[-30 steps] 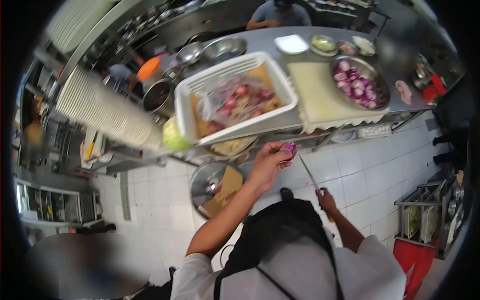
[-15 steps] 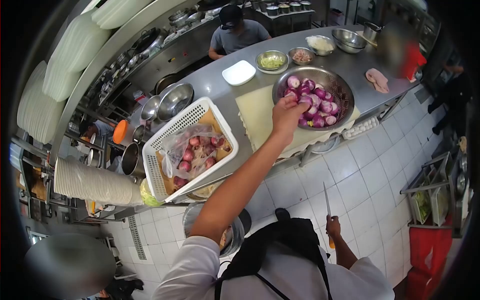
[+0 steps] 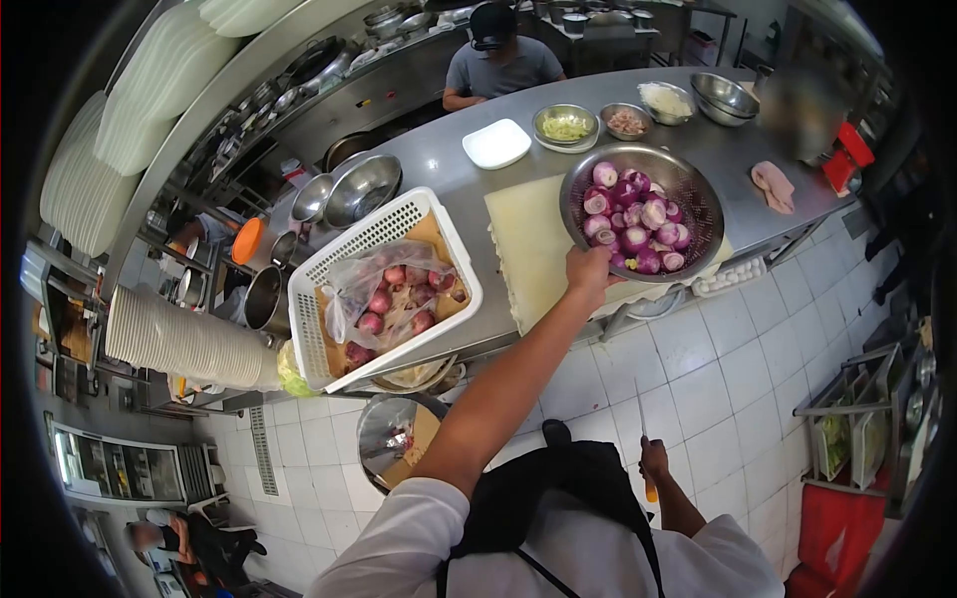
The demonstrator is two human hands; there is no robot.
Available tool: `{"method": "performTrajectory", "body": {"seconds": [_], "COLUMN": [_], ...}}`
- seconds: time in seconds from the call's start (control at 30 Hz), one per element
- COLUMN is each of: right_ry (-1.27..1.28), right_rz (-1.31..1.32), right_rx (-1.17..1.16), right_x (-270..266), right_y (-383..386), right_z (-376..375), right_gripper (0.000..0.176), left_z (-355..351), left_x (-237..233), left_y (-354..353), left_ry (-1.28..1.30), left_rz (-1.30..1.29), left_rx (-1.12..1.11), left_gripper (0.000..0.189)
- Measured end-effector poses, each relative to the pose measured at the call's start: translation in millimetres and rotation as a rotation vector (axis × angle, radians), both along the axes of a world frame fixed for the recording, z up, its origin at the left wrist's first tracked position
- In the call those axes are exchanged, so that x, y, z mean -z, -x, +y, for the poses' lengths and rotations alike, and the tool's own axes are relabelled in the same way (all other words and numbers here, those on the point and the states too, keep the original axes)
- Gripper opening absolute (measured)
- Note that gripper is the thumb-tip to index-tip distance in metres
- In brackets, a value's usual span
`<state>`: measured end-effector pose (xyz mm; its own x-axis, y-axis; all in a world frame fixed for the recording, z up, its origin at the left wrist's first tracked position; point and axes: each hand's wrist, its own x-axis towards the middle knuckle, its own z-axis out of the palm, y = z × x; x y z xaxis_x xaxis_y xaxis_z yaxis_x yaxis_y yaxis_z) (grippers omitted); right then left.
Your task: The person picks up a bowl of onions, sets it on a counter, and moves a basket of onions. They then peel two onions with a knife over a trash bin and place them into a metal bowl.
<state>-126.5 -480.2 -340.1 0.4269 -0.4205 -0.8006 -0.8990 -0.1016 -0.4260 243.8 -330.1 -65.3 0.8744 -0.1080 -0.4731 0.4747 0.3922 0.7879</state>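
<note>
A steel colander [image 3: 703, 219] full of peeled red onions [image 3: 638, 221] sits over the pale cutting board [image 3: 518, 239] on the steel counter. My left hand [image 3: 588, 271] is closed on the colander's near rim, its fingertips partly hidden. Low at my side, away from the counter, my right hand [image 3: 653, 460] grips a knife [image 3: 643, 414], its orange handle end showing below the fist and its thin blade pointing forward. Left of the board stands a white plastic basket [image 3: 454, 317] with a plastic bag and unpeeled red onions [image 3: 379, 299] inside.
Beyond the board are a white plate [image 3: 496, 145], bowls of chopped food [image 3: 565, 125] and a pink cloth [image 3: 773, 187]. Steel bowls [image 3: 361, 189] stand behind the basket. A bin [image 3: 384, 439] is below the counter. Another person [image 3: 503, 65] is across the counter.
My left hand has moved from the onions inside the colander to its near rim. The right hand still holds the knife low. The view has shifted slightly.
</note>
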Motion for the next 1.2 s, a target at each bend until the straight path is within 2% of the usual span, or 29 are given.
{"method": "performTrajectory", "body": {"seconds": [0.07,0.27,0.4,0.5,0.6,0.63,0.73,0.77,0.87,0.93,1.0,1.07,1.1,1.13,1.2], "right_ry": [-0.006,-0.03,-0.065,-0.097,0.014,-0.036,-0.018,-0.025,-0.068,-0.104,-0.013,0.085,0.258,0.212,0.118], "right_rz": [-0.017,-0.024,-0.015,0.016,-0.067,-0.026,-0.053,-0.048,0.026,0.098,0.062,-0.056,-0.078,-0.075,-0.048], "right_rx": [-0.013,-0.049,-0.111,-0.148,-0.338,-0.364,-0.439,-0.448,-0.395,-0.348,-0.473,-0.603,-0.827,-0.859,-0.934], "right_x": [3.7,6.5,5.9,2.8,8.2,3.4,-18.4,-21.1,-12.1,21.7,43.9,103.0,141.9,149.9,148.4], "right_y": [-5.0,-11.6,-18.0,-24.1,-34.8,-43.1,-54.2,-59.0,-52.3,-45.6,-43.1,-34.4,-33.2,-39.7,-43.7], "right_z": [-3.3,0.4,7.7,13.7,21.0,20.7,25.5,26.7,17.0,6.6,-7.4,-32.9,-51.3,-55.4,-68.5], "right_gripper": [0.054,0.052,0.051,0.049,0.048,0.049,0.052,0.052,0.054,0.056,0.061,0.064,0.067,0.067,0.066], "left_z": [1.2,49.3,72.8,88.5,102.7,110.4,145.7,157.9,209.5,252.0,305.4,356.4,378.5,396.7,430.5], "left_x": [-5.5,-11.8,-14.5,-7.0,-27.3,-38.9,-54.8,-56.7,-71.5,-77.8,-63.6,-62.0,-65.5,-67.8,-52.4], "left_y": [3.7,33.1,49.7,56.4,84.2,94.2,118.5,125.2,127.8,119.0,108.6,104.9,104.3,103.0,101.4], "left_ry": [-0.068,-0.026,0.024,0.085,0.169,0.113,-0.001,-0.073,-0.238,-0.459,-0.798,-1.096,-1.249,-1.397,-1.59], "left_rz": [0.004,-0.021,-0.052,-0.127,0.081,0.163,0.091,-0.018,-0.204,-0.291,-0.436,-0.534,-0.444,-0.348,-0.328], "left_rx": [-0.032,-0.147,-0.248,-0.212,-0.108,-0.003,0.339,0.348,0.244,0.114,-0.045,-0.104,-0.077,-0.048,-0.005], "left_gripper": [0.035,0.035,0.042,0.048,0.052,0.062,0.057,0.049,0.041,0.033,0.026,0.022,0.025,0.029,0.031]}}
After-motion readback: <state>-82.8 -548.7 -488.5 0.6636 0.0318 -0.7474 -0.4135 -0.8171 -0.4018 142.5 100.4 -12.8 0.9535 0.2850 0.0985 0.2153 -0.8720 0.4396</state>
